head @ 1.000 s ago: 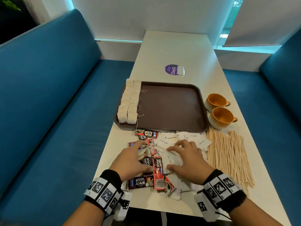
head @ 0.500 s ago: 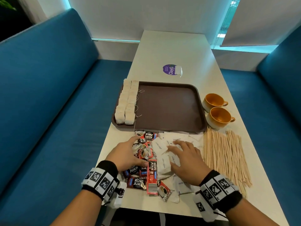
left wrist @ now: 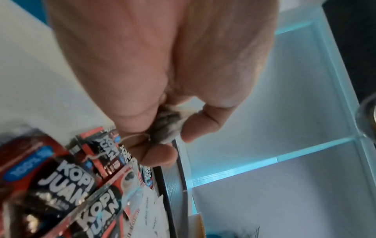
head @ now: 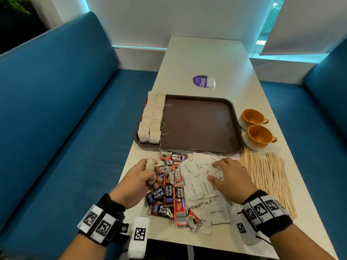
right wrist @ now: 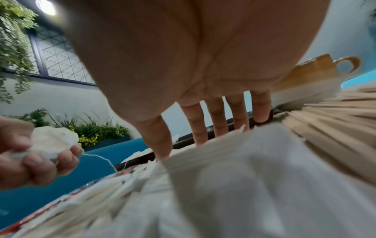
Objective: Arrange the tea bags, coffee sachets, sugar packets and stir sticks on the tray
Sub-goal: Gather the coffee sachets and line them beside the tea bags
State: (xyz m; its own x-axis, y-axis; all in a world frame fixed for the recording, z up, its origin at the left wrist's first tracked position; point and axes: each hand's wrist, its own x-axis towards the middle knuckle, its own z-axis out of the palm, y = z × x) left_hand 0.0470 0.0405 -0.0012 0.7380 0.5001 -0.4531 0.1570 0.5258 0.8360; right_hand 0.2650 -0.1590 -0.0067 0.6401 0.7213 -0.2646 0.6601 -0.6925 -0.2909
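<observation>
My left hand (head: 148,173) grips a white tea bag (head: 150,170), lifted just above the red-and-black coffee sachets (head: 169,194); the tea bag (right wrist: 52,142) trails a string in the right wrist view, and the tea bag (left wrist: 168,122) sits between my curled fingers in the left wrist view. My right hand (head: 223,175) lies flat with spread fingers on the white sugar packets (head: 199,182). The brown tray (head: 197,126) holds two rows of tea bags (head: 151,119) along its left side. Wooden stir sticks (head: 266,177) lie to the right of the packets.
Two orange cups (head: 255,128) stand right of the tray. A purple sticker (head: 201,82) with a lone tea bag (head: 211,83) beside it lies beyond the tray. Blue benches (head: 56,113) flank the narrow white table (head: 206,53).
My left hand has picked a tea bag out of the sachet pile and lifted it to the left. My right hand has slid slightly right across the sugar packets.
</observation>
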